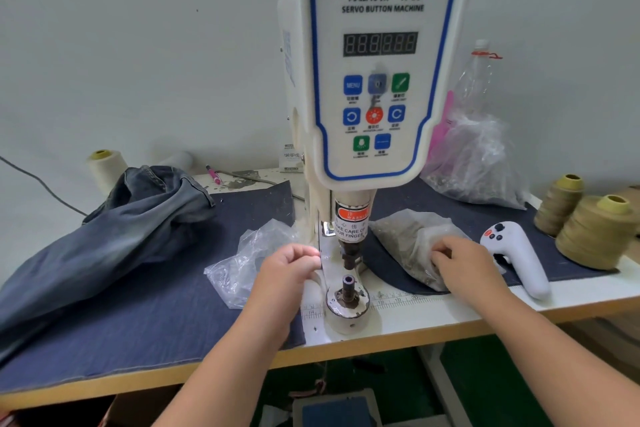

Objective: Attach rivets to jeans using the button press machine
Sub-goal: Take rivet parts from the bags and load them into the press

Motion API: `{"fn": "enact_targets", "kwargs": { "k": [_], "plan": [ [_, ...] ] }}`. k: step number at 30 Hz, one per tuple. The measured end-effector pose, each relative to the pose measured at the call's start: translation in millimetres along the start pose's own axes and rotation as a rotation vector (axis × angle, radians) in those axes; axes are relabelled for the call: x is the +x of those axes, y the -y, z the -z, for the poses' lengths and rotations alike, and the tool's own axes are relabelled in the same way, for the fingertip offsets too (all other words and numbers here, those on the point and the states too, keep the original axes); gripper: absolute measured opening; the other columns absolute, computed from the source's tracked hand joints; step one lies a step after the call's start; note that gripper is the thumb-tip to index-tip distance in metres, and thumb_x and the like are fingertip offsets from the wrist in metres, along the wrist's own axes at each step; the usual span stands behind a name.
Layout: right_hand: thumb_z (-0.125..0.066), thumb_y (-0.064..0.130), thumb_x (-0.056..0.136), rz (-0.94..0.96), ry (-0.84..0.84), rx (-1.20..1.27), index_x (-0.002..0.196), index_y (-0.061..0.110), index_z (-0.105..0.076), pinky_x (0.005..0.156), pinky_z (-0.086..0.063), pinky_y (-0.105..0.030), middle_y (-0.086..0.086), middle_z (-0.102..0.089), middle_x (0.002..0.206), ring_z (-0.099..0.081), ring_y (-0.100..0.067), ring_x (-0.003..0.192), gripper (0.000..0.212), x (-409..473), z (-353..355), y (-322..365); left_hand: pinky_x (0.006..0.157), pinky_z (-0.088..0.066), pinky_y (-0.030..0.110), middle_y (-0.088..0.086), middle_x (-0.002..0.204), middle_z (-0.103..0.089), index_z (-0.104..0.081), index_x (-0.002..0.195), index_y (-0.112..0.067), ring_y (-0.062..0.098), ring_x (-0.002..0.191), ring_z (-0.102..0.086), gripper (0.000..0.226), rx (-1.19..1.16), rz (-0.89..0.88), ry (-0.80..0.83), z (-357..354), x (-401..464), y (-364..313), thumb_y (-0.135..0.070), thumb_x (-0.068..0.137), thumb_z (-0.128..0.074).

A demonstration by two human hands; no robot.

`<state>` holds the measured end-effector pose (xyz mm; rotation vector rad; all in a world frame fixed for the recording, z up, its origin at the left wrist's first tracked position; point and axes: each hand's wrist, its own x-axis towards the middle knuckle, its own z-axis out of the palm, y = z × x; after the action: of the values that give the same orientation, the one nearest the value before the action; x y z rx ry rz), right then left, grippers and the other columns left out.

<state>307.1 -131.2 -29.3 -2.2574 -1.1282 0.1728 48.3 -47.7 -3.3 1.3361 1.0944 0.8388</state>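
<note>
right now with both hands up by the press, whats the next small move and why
Probably draw one rivet out of the bag of rivets and seat it on the lower die. The right hand has its fingers at that bag, the die looks bare, and the jeans lie off to the left, not under the press head. The left hand looks curled; whether it holds anything is unclear.

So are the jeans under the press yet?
No. The jeans lie crumpled at the table's left; the lower die stands bare.

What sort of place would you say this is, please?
Most likely a garment workshop's riveting station: a servo button machine stands on the table, jeans lie heaped at its left, and thread cones sit at the right.
</note>
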Motion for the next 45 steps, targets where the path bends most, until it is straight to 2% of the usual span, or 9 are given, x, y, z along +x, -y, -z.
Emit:
{"fn": "enact_targets", "kwargs": {
  "k": [4,6,10,19,26,33,37,40,45],
  "plan": [
    [-0.059,0.014,0.095,0.019,-0.084,0.086,0.077,0.020,-0.068,0.060,-0.040,-0.027,0.007,-0.065,0.075,-0.056,-0.009,0.072,0.021,-6,9,2,0.056,-0.041,0.013,-0.012,0.072,-0.065,-0.065,0.078,-0.026,-0.002,0.060,-0.052,0.019,0.210,-0.253,-0.178,28,10,-1,-0.010,0.088,-0.060],
    [-0.060,0.017,0.095,0.040,-0.164,0.137,0.077,0.021,-0.068,0.060,-0.041,-0.026,0.009,-0.066,0.074,-0.057,-0.006,0.073,0.019,-12,12,4,0.057,-0.041,0.018,-0.007,0.079,-0.063,-0.062,0.078,-0.028,0.002,0.067,-0.055,0.019,0.382,-0.304,-0.248,40,16,2,-0.013,0.089,-0.059],
    [-0.063,0.019,0.094,0.033,-0.239,0.214,0.075,0.024,-0.066,0.059,-0.038,-0.020,0.011,-0.065,0.073,-0.057,-0.003,0.072,0.020,-20,8,9,0.068,-0.051,0.033,-0.007,0.089,-0.058,-0.060,0.081,-0.029,0.009,0.079,-0.056,0.017,0.506,-0.242,-0.279,53,25,23,-0.016,0.091,-0.058],
    [-0.061,0.022,0.096,-0.051,-0.117,0.180,0.069,0.018,-0.060,0.055,-0.036,-0.028,0.001,-0.063,0.070,-0.056,-0.014,0.067,0.027,-10,5,6,0.070,-0.048,0.030,-0.015,0.089,-0.055,-0.056,0.079,-0.034,0.007,0.081,-0.055,0.020,0.642,-0.314,-0.282,52,24,47,-0.018,0.091,-0.057],
    [-0.058,0.016,0.096,-0.033,-0.237,0.464,0.077,0.021,-0.065,0.061,-0.040,-0.027,0.002,-0.066,0.077,-0.060,-0.014,0.074,0.021,-17,10,20,0.069,-0.046,0.026,-0.015,0.090,-0.056,-0.056,0.080,-0.034,0.007,0.082,-0.054,0.020,0.637,-0.337,-0.285,54,26,52,-0.017,0.090,-0.058],
    [-0.055,0.012,0.097,-0.069,-0.238,0.617,0.076,0.015,-0.065,0.063,-0.046,-0.030,0.002,-0.063,0.069,-0.055,-0.015,0.063,0.023,-26,3,45,0.067,-0.044,0.022,-0.018,0.089,-0.054,-0.056,0.079,-0.034,0.006,0.081,-0.054,0.019,0.668,-0.348,-0.282,54,26,53,-0.019,0.090,-0.060],
    [-0.059,0.010,0.097,-0.147,0.013,0.922,0.070,0.015,-0.068,0.059,-0.047,-0.032,-0.002,-0.064,0.065,-0.053,-0.015,0.057,0.028,-58,-8,69,0.066,-0.043,0.023,-0.017,0.088,-0.055,-0.056,0.077,-0.033,0.007,0.080,-0.054,0.019,0.670,-0.348,-0.282,54,27,53,-0.018,0.089,-0.059],
    [-0.059,0.012,0.097,-0.187,0.268,0.965,0.066,0.015,-0.070,0.050,-0.043,-0.027,-0.003,-0.061,0.061,-0.050,-0.013,0.051,0.033,-85,-21,91,0.065,-0.041,0.024,-0.017,0.088,-0.055,-0.056,0.076,-0.032,0.007,0.079,-0.054,0.019,0.676,-0.346,-0.279,54,27,53,-0.018,0.089,-0.059],
    [-0.057,0.005,0.097,-0.398,0.335,1.149,0.073,0.004,-0.062,0.034,-0.022,-0.018,-0.007,-0.049,0.059,-0.028,-0.011,0.041,0.025,-95,-22,114,0.064,-0.039,0.020,-0.017,0.088,-0.054,-0.055,0.076,-0.033,0.007,0.080,-0.054,0.020,0.689,-0.344,-0.278,54,25,53,-0.019,0.090,-0.059]
  ]
}}
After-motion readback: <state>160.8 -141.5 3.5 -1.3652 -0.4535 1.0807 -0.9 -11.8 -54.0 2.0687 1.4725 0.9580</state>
